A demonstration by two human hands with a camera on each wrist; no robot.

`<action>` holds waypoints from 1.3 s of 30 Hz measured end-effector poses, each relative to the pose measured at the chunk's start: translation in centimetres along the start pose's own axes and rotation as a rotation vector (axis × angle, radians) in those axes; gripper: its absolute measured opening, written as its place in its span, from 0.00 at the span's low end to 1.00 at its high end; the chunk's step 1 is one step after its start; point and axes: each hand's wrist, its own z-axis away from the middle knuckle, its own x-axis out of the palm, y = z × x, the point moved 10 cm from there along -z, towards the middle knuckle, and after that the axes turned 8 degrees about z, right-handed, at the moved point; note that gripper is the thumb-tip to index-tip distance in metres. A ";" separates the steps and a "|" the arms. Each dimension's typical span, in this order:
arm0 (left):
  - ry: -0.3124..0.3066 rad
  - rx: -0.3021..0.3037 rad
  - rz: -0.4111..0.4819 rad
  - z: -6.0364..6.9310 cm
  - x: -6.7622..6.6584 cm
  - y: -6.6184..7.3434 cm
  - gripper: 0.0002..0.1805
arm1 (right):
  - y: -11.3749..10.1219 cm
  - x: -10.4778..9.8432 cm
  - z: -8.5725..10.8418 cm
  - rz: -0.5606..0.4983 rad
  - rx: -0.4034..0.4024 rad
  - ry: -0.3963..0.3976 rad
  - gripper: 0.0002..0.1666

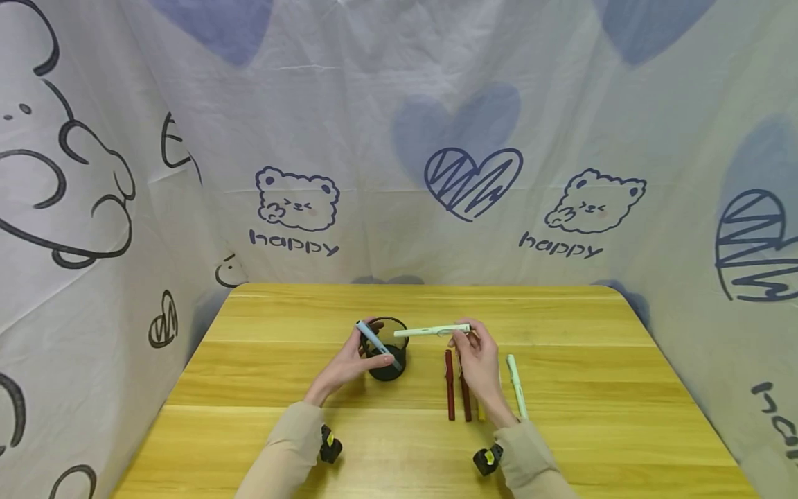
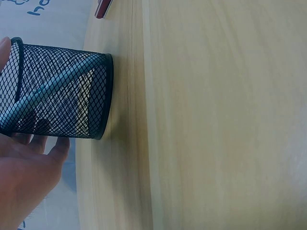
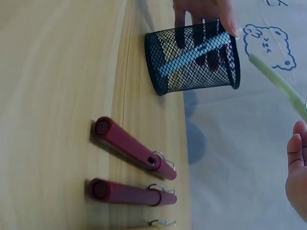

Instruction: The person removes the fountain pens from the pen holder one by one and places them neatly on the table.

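A black mesh pen holder [image 1: 390, 374] stands upright on the wooden table, gripped from its left side by my left hand [image 1: 341, 369]. The thumb lies across the near side and the other fingers reach behind it. Inside leans a light blue pen [image 1: 373, 337], seen through the mesh in the left wrist view. To the right, my right hand [image 1: 480, 359] pinches a pale green pen [image 1: 425, 332] near one end. That pen is roughly level, and its free end reaches over the holder's rim. Below this hand lie two dark red pens [image 1: 450, 389].
A yellow pen [image 1: 481, 411] lies beside the red ones, partly hidden by the right hand. Farther right is another pale green pen [image 1: 517, 387]. Printed cloth [image 1: 374, 229] hangs behind the table's far edge and on both sides.
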 end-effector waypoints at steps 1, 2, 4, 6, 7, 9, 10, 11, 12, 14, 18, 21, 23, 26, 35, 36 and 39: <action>-0.002 0.002 0.000 0.0 0.0 0.0 0.47 | 0.1 -0.2 0.1 -0.015 -0.005 0.004 0.11; -0.004 0.004 0.000 0.0 0.0 0.0 0.47 | 0.1 -0.5 0.1 -0.032 -0.015 0.010 0.11; -0.005 0.005 0.002 0.0 0.0 0.0 0.47 | 0.3 -1.0 0.2 -0.068 -0.043 0.020 0.11; -0.004 0.004 0.006 0.0 0.0 0.0 0.48 | 0.3 -1.4 0.3 -0.102 -0.077 0.023 0.12; -0.003 0.004 0.006 0.0 0.0 0.0 0.48 | 0.3 -1.6 0.3 -0.113 -0.080 0.026 0.12; -0.002 0.005 0.007 0.0 0.0 0.0 0.47 | 0.3 -2.0 0.4 -0.132 -0.092 0.025 0.14; -0.002 0.005 0.007 0.0 0.0 0.0 0.47 | 0.3 -2.2 0.5 -0.140 -0.095 0.020 0.15; -0.002 0.005 0.007 0.0 0.0 0.0 0.48 | 0.3 -2.4 0.5 -0.147 -0.090 0.018 0.15; -0.003 0.006 0.007 0.0 0.0 0.0 0.47 | 0.4 -2.7 0.6 -0.153 -0.088 0.018 0.16; -0.005 0.007 0.008 0.0 0.1 0.0 0.48 | 0.6 -3.1 0.8 -0.179 -0.074 0.017 0.16; -0.007 0.008 0.008 0.0 0.1 0.0 0.48 | 1.2 -4.1 1.1 -0.203 -0.038 0.043 0.17; -0.004 0.009 0.009 0.0 0.0 0.1 0.48 | 1.7 -4.9 1.3 -0.232 -0.012 0.075 0.16; -0.003 0.008 0.010 0.1 0.0 0.1 0.47 | 2.0 -5.5 1.4 -0.254 -0.006 0.098 0.13; -0.002 0.008 0.010 0.1 0.1 0.2 0.47 | 2.1 -6.5 1.5 -0.277 -0.024 0.128 0.10; 0.002 0.011 0.014 0.1 0.1 0.3 0.47 | 2.6 -8.5 2.2 -0.343 0.016 0.140 0.17; 0.003 0.012 0.013 0.1 0.0 0.3 0.47 | 2.7 -8.6 2.2 -0.344 0.023 0.137 0.17; 0.005 0.012 0.010 0.1 0.0 0.2 0.47 | 2.9 -9.2 2.4 -0.356 0.030 0.130 0.19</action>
